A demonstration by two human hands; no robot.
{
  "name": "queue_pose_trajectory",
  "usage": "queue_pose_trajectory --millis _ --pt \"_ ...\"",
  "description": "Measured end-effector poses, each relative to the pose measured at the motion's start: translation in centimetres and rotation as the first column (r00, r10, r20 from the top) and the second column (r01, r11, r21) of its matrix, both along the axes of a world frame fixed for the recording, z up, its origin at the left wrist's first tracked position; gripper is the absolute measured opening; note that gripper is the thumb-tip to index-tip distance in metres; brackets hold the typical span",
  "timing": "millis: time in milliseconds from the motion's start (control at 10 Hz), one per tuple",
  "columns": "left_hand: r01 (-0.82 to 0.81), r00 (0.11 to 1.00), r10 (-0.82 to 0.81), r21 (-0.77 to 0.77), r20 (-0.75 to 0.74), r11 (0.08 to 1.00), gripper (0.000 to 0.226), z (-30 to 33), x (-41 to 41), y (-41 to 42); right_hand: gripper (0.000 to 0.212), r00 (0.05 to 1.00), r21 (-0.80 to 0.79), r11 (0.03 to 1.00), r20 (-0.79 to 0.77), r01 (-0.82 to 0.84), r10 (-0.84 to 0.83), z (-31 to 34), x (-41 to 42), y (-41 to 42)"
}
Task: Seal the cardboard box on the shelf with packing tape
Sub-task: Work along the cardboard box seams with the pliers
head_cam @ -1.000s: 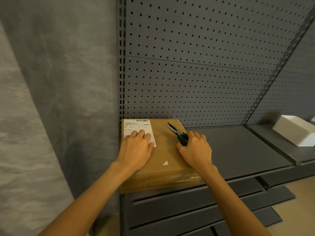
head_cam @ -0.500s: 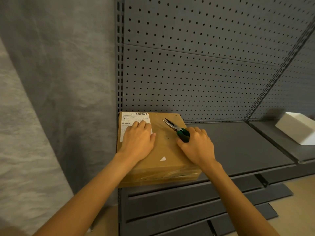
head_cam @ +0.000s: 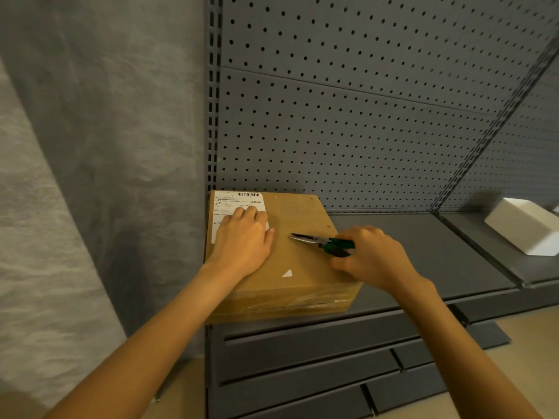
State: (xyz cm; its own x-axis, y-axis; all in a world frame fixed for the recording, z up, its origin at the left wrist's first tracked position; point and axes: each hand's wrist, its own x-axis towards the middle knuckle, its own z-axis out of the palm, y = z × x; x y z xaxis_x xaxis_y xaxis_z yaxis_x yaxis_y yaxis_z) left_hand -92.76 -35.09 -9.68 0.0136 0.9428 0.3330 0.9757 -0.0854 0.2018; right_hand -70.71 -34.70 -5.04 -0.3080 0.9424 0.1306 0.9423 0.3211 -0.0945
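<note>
Our right hand [head_cam: 373,257] has swung the green-handled needle-nose pliers [head_cam: 322,243] it grips leftward across the brown cardboard box [head_cam: 298,267], so we're probably working the seam. Left hand [head_cam: 242,237] stays flat on the white label [head_cam: 225,204]. Box sits on the grey metal shelf [head_cam: 423,255], pegboard [head_cam: 348,116] behind.

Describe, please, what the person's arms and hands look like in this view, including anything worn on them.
Both forearms are bare to the frame's edge, with no sleeves in view. The left hand and right hand wear no gloves; no rings, watch or bracelets are visible.
</note>
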Motion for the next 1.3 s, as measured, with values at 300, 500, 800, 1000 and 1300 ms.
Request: queue_pose_trajectory --millis 300,500,800,1000,1300 --pt "-0.003 1.000 0.003 -0.001 -0.004 1.000 0.038 0.0 -0.1 0.0 0.038 0.995 0.045 0.998 0.097 -0.035 0.030 0.5 0.5 0.4" --pt "-0.006 1.000 0.006 -0.003 -0.008 1.000 0.037 0.1 0.0 0.0 0.037 0.982 0.078 0.993 0.170 -0.094 0.080 0.7 0.6 0.3" --pt "-0.004 1.000 0.004 0.000 -0.010 1.000 0.038 0.2 0.1 -0.1 0.042 0.991 0.149 0.984 0.103 -0.097 0.082 -0.5 0.9 -0.3" --pt "-0.008 1.000 0.008 0.000 -0.017 1.000 0.037 0.2 0.1 -0.2 0.041 0.994 0.168 0.983 0.084 -0.079 0.065 -0.9 1.1 -0.4" --pt "-0.008 1.000 0.008 0.000 -0.021 1.000 0.038 0.2 0.2 -0.2 0.038 0.995 0.208 0.976 0.084 -0.070 0.053 -1.2 1.1 -1.0"
